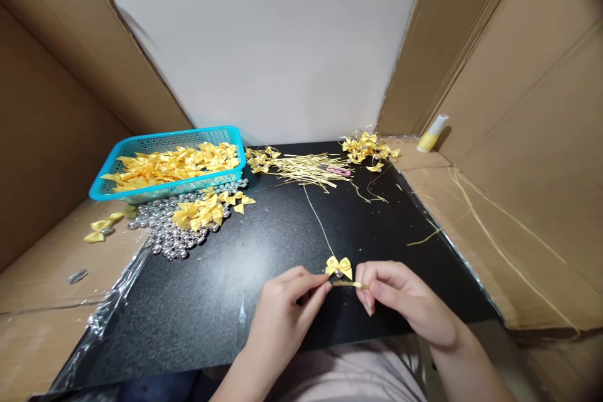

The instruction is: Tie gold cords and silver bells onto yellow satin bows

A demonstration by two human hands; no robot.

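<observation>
A yellow ribbon bow [338, 267] with a small silver bell at its middle lies between my hands, near the front edge of the black table. Just below it runs a short gold twist tie [347, 284]. My left hand [293, 301] pinches the tie's left end, its fingertips beside the bow's left side. The right end is between the thumb and fingers of my right hand [396, 292]. A thin gold thread [320, 221] stretches from the bow up towards a pile of gold ties [308, 169].
At the back left, a turquoise basket [164, 187] holds many yellow bows, with silver bells [172, 242] and loose bows before it. More bows with bells [365, 147] are heaped at the back right. A thread spool [432, 133] stands on the cardboard.
</observation>
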